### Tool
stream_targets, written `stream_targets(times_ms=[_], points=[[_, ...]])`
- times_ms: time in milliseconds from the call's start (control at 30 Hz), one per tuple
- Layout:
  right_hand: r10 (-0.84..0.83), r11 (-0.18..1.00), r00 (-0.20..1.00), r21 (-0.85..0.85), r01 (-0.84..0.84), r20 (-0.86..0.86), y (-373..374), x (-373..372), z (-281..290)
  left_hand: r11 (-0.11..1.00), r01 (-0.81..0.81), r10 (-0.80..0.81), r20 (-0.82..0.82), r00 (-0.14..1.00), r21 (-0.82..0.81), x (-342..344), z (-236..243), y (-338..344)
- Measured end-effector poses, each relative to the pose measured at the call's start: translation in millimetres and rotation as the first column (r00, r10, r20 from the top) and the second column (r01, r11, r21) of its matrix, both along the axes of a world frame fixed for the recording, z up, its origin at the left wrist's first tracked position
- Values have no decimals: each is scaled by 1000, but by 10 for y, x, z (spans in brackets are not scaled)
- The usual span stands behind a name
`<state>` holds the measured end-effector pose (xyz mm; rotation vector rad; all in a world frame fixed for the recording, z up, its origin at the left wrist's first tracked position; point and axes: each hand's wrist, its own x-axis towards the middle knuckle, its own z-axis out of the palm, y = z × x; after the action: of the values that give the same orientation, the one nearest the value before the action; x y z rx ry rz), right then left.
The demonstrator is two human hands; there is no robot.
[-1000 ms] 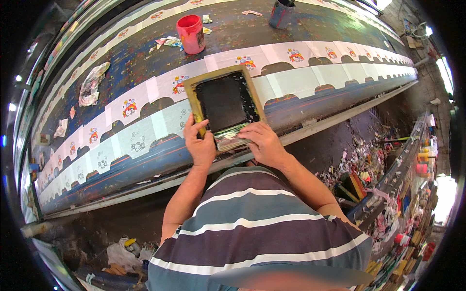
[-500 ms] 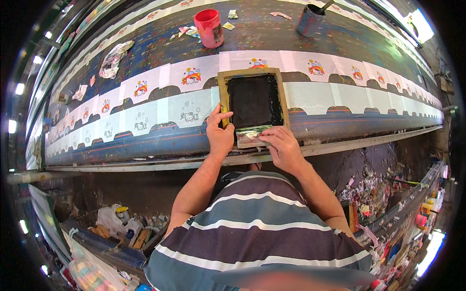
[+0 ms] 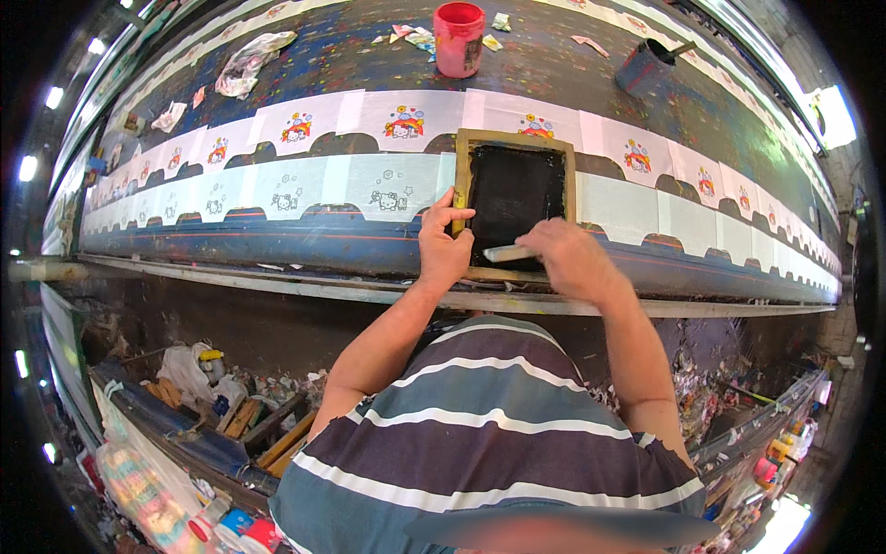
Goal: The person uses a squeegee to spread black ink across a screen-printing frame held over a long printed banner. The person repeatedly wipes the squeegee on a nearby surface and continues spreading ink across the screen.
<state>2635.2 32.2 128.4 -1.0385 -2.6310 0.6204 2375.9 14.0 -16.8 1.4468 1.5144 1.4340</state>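
Table [image 3: 323, 69], upper picture | screen [image 3: 569, 171], centre, long axis vertical | left hand [image 3: 445, 242] grips left side | right hand [image 3: 580, 262] holds squeegee [image 3: 508, 253], lower end

One head-worn fisheye view looks steeply down over the striped shirt [image 3: 498, 443], with the left hand [image 3: 447, 242] and right hand [image 3: 580, 260] close by and the long surface [image 3: 544, 76] running crosswise beyond.

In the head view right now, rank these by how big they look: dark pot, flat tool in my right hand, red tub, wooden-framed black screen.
1. Wooden-framed black screen
2. Red tub
3. Dark pot
4. Flat tool, judged by its visible part; your right hand covers one end
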Motion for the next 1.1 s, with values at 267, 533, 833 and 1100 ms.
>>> stream_targets(times_ms=[267, 533, 833, 1100], points=[[-128, 985, 992, 111, 129, -17, 1120, -114, -120, 999, 8, -6, 36, 999, -45, -43, 18, 38], [-196, 966, 980, 172, 191, 12, 942, -201, -326, 986, 82, -72, 74, 995, -142, -129, 49, 99], [-207, 958, 978, 207, 199, 21, -336, -353, -324, 991, 95, -78, 163, 984, -99, -123, 35, 84], [-230, 964, 951, 87, 252, -206, -596, -181, -338, 998, 56, -60, -160, 985, -30, -99, 94, 63]])
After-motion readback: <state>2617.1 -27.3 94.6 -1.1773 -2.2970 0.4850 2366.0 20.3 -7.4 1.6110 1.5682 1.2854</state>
